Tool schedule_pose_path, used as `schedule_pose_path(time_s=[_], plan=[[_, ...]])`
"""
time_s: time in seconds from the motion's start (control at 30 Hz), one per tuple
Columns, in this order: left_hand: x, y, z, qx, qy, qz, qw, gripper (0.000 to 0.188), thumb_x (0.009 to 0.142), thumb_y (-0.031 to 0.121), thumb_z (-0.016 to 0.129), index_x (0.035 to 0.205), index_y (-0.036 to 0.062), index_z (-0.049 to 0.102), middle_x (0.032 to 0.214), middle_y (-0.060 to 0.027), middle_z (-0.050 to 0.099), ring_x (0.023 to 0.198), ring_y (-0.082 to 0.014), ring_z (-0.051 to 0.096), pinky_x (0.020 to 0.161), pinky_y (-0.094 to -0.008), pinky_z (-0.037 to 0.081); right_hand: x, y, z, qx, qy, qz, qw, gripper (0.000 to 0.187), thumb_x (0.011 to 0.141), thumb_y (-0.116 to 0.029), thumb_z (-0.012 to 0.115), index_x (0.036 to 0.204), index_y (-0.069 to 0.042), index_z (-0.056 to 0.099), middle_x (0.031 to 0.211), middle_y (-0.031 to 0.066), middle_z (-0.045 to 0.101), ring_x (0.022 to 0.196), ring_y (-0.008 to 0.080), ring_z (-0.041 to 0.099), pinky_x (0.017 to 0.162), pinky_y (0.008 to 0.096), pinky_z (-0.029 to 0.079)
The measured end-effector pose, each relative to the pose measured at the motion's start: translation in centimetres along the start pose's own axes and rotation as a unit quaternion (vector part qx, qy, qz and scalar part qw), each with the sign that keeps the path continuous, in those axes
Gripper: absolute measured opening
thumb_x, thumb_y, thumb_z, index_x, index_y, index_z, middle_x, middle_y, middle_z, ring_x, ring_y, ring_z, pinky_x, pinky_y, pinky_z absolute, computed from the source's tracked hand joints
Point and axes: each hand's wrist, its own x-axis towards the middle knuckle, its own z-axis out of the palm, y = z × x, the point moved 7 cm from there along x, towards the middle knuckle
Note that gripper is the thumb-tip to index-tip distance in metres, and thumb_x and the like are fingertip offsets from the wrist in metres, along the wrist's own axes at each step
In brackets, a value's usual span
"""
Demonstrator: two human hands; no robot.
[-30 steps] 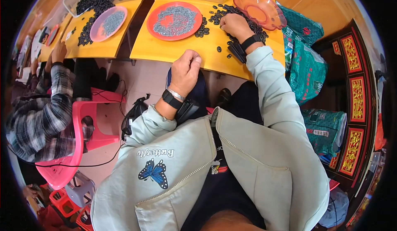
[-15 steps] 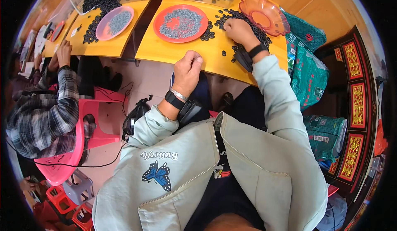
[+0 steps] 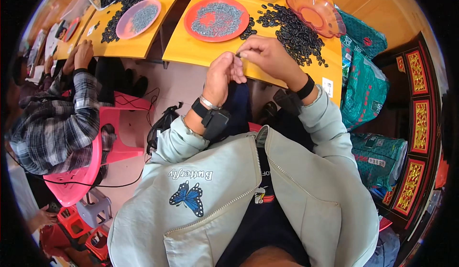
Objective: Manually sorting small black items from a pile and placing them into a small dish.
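Yellow table (image 3: 178,53) lies ahead; I take the clock with its centre at the meeting fingertips and twelve toward the table's far side. At eleven is the red plate (image 3: 210,37) with many small grey pieces (image 3: 227,16); at two, the black pieces (image 3: 299,35) are spread, and behind them is the orange bowl (image 3: 313,16). Between three and four are green bags (image 3: 366,92). Between eight and nine sits a co-worker (image 3: 87,97) in checked clothes.

Both hands meet just above the near table edge. Right hand (image 3: 270,56) appears to pinch the dark piece (image 3: 238,54) between thumb and finger. Left hand (image 3: 221,78) has curled fingers, with its thumb close to this piece; whether it grips something, I cannot tell.

In my judgement, the step in hand is a fine handling of one small piece between the two hands. The next move calls for a steady left hand and small, exact motion of the right fingertips
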Motion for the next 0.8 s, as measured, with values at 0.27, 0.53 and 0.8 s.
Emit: schedule_pose_path(time_s=[0.27,0.53,0.8], plan=[[0.3,-0.7,1.0,-0.166,-0.094,-0.049,0.98,0.019,0.094,0.02,0.043,0.085,0.0035,0.048,0.068,-0.0067,0.054,0.06,-0.0188,0.057,0.058,-0.0255,0.045,-0.6,-1.3,-0.3,0.054,-0.025,-0.028,0.998,0.01,0.082,-0.001,0.06,0.09,0.002,0.064,0.082,0.0048,0.06,0.077,0.0125,0.058,0.069,0.0253,0.046],[-0.2,0.7,-0.2,-0.008,0.049,0.044,0.998,0.008,0.091,0.01,0.047,0.085,0.005,0.048,0.069,-0.0042,0.054,0.059,-0.0134,0.055,0.059,-0.024,0.045,-1.5,2.3,0.8,0.245,0.02,0.138,0.959,0.017,0.086,-0.012,0.063,0.096,0.001,0.064,0.083,-0.0005,0.062,0.073,0.0051,0.054,0.068,0.0189,0.044],[-0.5,0.5,-0.2,0.023,0.068,0.043,0.996,0.009,0.09,0.01,0.048,0.083,0.0054,0.048,0.067,-0.0036,0.054,0.057,-0.0123,0.053,0.056,-0.0229,0.043,-1.5,2.0,1.7,0.255,0.021,0.155,0.954,0.016,0.085,-0.014,0.061,0.088,0.002,0.063,0.08,0.0019,0.064,0.071,0.007,0.057,0.067,0.0225,0.047]])
